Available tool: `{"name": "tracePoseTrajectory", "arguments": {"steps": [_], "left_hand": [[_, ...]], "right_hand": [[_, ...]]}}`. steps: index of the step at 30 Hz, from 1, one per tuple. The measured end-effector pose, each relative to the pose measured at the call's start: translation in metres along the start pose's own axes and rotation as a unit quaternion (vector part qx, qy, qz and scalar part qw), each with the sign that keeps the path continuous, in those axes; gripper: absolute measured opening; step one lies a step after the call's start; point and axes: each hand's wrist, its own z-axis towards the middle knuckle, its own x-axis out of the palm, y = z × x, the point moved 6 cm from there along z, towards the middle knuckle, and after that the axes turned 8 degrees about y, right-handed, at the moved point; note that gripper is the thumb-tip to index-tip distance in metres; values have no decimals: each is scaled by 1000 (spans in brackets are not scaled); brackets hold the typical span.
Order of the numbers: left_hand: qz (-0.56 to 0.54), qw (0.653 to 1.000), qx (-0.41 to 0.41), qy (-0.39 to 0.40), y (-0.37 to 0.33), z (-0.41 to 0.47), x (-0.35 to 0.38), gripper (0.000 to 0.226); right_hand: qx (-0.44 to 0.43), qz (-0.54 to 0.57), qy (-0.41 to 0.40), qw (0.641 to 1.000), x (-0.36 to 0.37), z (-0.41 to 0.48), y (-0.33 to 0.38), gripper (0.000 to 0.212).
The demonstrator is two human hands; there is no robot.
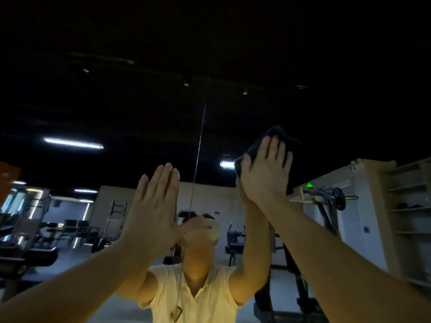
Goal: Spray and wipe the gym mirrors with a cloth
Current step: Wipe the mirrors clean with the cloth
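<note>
Head view is filled by the gym mirror (pixel 70 101), in which a dim ceiling and weight machines are reflected. Toward the left, the left hand (pixel 154 206) is raised with its fingers (pixel 163 178) straight and close together, nothing being held; it appears to be laid flat on the glass as a brace, though contact cannot be confirmed. Just to its right a thin vertical seam (pixel 198 148) between two mirror panels is seen. Further right and higher, a dark cloth (pixel 254 145) is pressed against the glass under the right hand (pixel 265 173), whose fingers (pixel 277 148) are spread flat over it rather than curled round it.

The cloth is judged soft, light and limp (its loose corners stick out past the fingertips), so it is best bunched under the whole palm. The glass is judged rigid, smooth and breakable, so even, moderate pressure is advised. No spray bottle is seen.
</note>
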Motion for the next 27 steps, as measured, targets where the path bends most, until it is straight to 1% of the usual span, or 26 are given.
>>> {"name": "tracePoseTrajectory", "arguments": {"steps": [4, 7, 9, 11, 15, 19, 21, 23, 25, 27], "left_hand": [[2, 1000, -3, 1, 0, 0, 2, 116], [-11, 1000, 0, 2, 0, -1, 3, 116], [-15, 1000, 1, 0, 1, -1, 3, 117], [-12, 1000, 0, -3, 2, -1, 3, 116], [-2, 1000, -1, -3, 3, -2, 6, 117], [-21, 1000, 0, -5, 3, -2, 3, 118], [-35, 999, -4, -17, -1, 0, -5, 114], [-50, 998, 2, -30, -15, 6, -16, 108], [-52, 998, 28, -37, -41, 17, -24, 99], [-42, 997, 44, -39, -67, 30, -26, 93]], "right_hand": [[-117, -3, -6, 993, -2, 16, 74, 76], [-253, -25, -3, 967, 2, 13, 116, 71], [-311, -47, -8, 949, 4, 8, 120, 69], [-322, -62, -18, 945, 5, 7, 108, 69], [-243, -52, -17, 968, 2, 21, 50, 72], [-173, -69, -26, 982, -5, 36, -39, 71], [-112, -68, -30, 991, -9, 42, -88, 73], [-40, -59, -21, 997, -12, 46, -122, 77], [17, -38, -2, 999, -15, 49, -128, 77], [35, -6, 10, 999, -18, 48, -111, 77]]}}
